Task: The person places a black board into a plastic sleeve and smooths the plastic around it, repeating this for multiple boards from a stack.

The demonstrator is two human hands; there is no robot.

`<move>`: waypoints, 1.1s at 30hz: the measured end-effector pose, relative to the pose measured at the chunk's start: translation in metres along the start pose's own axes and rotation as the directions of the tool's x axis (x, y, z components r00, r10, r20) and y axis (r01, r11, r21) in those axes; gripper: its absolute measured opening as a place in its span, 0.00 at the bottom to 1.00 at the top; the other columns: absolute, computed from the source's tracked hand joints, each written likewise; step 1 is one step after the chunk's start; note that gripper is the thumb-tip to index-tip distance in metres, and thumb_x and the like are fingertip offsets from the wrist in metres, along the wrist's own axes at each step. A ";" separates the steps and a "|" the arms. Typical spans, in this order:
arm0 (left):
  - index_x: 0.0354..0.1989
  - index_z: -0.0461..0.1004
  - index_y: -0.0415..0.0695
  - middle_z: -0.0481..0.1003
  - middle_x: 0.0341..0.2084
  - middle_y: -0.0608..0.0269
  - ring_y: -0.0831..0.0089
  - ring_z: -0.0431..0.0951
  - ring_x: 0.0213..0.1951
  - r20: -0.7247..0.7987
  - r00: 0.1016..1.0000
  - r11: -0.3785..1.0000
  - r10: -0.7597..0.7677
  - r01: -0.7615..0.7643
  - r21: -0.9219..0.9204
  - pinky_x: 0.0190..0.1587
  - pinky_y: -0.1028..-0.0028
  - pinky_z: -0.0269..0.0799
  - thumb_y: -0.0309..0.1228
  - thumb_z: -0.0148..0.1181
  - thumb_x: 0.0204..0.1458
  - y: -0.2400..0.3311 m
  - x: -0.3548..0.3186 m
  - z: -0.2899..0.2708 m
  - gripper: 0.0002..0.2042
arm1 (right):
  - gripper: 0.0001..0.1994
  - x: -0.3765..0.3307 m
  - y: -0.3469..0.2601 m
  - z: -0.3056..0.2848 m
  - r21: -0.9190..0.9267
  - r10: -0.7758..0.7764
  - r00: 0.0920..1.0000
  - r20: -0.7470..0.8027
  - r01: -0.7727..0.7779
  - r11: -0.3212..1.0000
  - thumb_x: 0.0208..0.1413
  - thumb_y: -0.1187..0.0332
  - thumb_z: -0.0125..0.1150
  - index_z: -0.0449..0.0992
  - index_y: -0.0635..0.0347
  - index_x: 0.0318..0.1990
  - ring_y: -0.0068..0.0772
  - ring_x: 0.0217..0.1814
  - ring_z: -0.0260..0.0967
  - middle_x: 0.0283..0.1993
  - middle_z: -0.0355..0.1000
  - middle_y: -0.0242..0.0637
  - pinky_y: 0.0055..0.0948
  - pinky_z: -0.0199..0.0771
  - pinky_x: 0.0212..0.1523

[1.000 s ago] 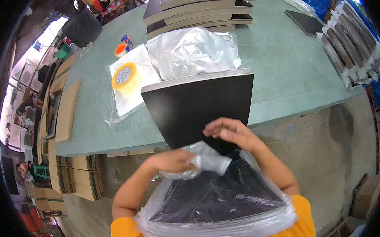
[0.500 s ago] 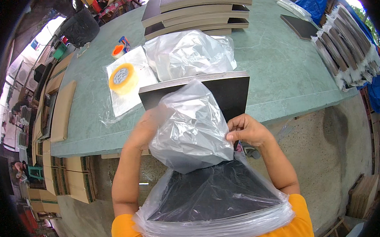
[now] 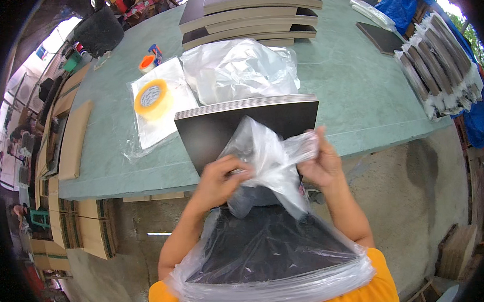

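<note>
Head view: left hand (image 3: 220, 176) and right hand (image 3: 319, 161) both pinch the clear plastic bag (image 3: 264, 155) bunched over the dark board stack (image 3: 246, 126), near end bagged at the person's chest, far end bare on the green table (image 3: 358, 92), roughly half sleeved.

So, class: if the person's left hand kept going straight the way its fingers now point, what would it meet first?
The left hand points right, into the clear plastic bag it already grips. Just past that film is probably the right hand, which holds the same bag, though depth is hard to judge in this view.
</note>
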State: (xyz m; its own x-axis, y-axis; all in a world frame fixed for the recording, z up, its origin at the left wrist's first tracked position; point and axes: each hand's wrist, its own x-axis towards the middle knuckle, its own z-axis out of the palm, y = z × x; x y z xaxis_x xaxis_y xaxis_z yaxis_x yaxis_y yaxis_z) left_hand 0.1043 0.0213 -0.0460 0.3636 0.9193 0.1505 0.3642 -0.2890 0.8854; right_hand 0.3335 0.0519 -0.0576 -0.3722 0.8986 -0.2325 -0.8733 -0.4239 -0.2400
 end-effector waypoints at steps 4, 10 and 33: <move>0.34 0.69 0.40 0.68 0.22 0.67 0.78 0.67 0.22 -0.341 0.719 0.788 -0.606 0.601 -0.133 0.23 0.79 0.65 0.25 0.48 0.47 -0.106 -0.102 -0.073 0.07 | 0.14 -0.027 -0.070 -0.034 0.097 -0.190 0.933 0.306 0.167 0.981 0.54 0.60 0.48 0.72 0.63 0.32 0.24 0.25 0.68 0.30 0.72 0.37 0.18 0.68 0.18; 0.37 0.67 0.37 0.71 0.27 0.60 0.73 0.70 0.27 -0.939 0.135 0.949 -0.315 0.077 -0.307 0.27 0.76 0.66 0.25 0.47 0.46 -0.070 -0.116 -0.152 0.09 | 0.10 -0.034 -0.050 -0.014 -0.640 -0.076 0.997 0.028 0.076 0.764 0.48 0.66 0.57 0.71 0.65 0.29 0.25 0.21 0.68 0.24 0.71 0.38 0.21 0.70 0.20; 0.24 0.71 0.38 0.72 0.19 0.62 0.80 0.69 0.25 0.000 0.997 0.954 -0.078 0.074 -0.292 0.30 0.78 0.65 0.30 0.59 0.42 0.066 0.012 0.002 0.08 | 0.06 -0.009 0.036 0.035 -0.498 0.114 0.982 0.153 -0.023 0.867 0.49 0.67 0.56 0.69 0.60 0.28 0.19 0.24 0.63 0.25 0.67 0.30 0.20 0.63 0.23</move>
State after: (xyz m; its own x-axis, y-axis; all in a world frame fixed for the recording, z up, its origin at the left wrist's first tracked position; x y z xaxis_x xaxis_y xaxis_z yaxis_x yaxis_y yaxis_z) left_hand 0.1338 0.0129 0.0132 0.3338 0.9391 0.0812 0.1244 -0.1293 0.9838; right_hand 0.2943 0.0324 -0.0316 -0.5132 0.8510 -0.1114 -0.5916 -0.4449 -0.6723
